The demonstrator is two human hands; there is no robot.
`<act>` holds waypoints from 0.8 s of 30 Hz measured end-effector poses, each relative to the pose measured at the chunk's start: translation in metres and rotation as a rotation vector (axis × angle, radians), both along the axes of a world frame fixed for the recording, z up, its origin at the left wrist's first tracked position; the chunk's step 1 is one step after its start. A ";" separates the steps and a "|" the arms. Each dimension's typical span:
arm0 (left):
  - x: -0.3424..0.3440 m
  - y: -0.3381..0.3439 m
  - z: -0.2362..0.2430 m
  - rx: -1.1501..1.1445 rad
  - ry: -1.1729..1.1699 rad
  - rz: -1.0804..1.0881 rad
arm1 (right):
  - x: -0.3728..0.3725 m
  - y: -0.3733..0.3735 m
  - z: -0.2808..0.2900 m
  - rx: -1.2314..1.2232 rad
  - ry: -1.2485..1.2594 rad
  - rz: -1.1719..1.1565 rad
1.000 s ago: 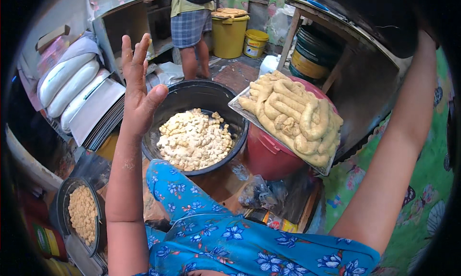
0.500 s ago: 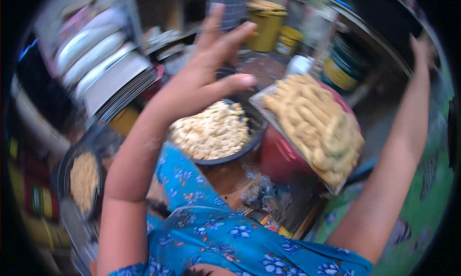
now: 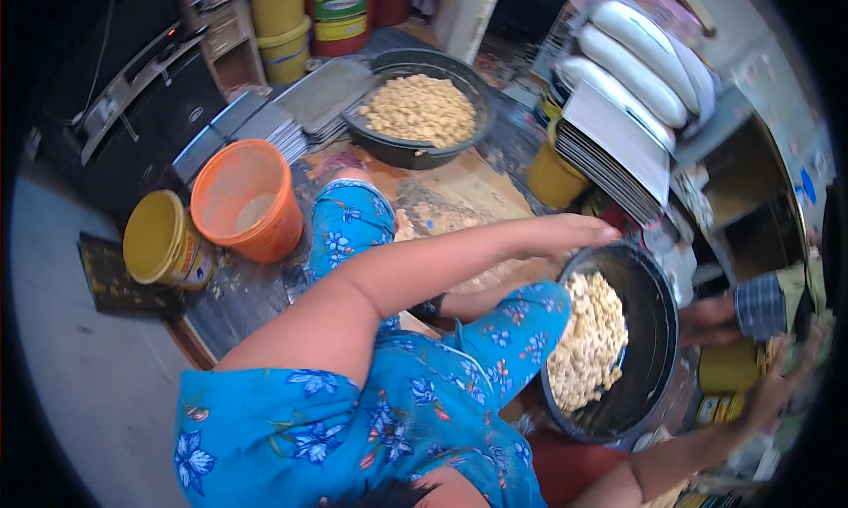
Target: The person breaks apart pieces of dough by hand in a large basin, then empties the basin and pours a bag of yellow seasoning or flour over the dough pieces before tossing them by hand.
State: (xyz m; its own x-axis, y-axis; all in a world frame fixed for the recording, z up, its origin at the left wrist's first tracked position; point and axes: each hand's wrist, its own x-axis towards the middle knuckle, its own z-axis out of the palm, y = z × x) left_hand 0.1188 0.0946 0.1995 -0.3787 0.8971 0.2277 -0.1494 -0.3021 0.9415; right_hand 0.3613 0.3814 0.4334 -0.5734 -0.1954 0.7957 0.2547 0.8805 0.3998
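Note:
My left hand [image 3: 579, 232] is stretched out flat over the rim of a dark basin [image 3: 654, 322], with nothing held in it. Pale, small dough-like pieces [image 3: 583, 340] fill one side of that basin. Far out to the right, my right hand [image 3: 786, 380] is raised with its fingers apart, somewhat blurred and holding nothing. Under my right forearm, part of a red container [image 3: 579, 464] shows; the lower edge cuts off whatever rests on it.
Another dark basin [image 3: 420, 159] with tan pieces stands ahead on flattened cardboard [image 3: 459, 194]. An orange bucket [image 3: 252, 208] and a yellow bucket [image 3: 159, 243] stand left. Stacked trays [image 3: 609, 150] carry white packs [image 3: 636, 62]. Someone in checked shorts [image 3: 760, 305] is at right.
The view has swung to the left, bringing the buckets and second basin into sight. My left arm now reaches across to the right. The tray of pale dough ropes has mostly left the picture.

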 end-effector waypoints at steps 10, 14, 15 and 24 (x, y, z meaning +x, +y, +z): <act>-0.094 -0.281 -0.085 -0.474 -0.066 0.906 | -0.280 -0.161 -0.246 -0.840 -1.314 0.516; -0.132 -0.310 -0.116 -0.559 -0.046 1.080 | -0.365 -0.236 -0.299 -0.686 -1.488 0.525; -0.133 -0.310 -0.115 -0.568 -0.058 1.075 | -0.387 -0.247 -0.321 -0.653 -1.491 0.524; -0.133 -0.294 -0.223 -0.839 0.354 0.594 | -0.476 -0.366 -0.468 -0.587 -1.415 0.489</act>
State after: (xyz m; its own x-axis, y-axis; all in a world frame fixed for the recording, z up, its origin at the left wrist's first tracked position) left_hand -0.0146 -0.1992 -0.0236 -0.8372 0.5126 -0.1907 0.1283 0.5230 0.8426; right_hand -0.1145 0.0155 -0.0347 -0.8546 -0.4460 -0.2661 -0.3465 0.8713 -0.3475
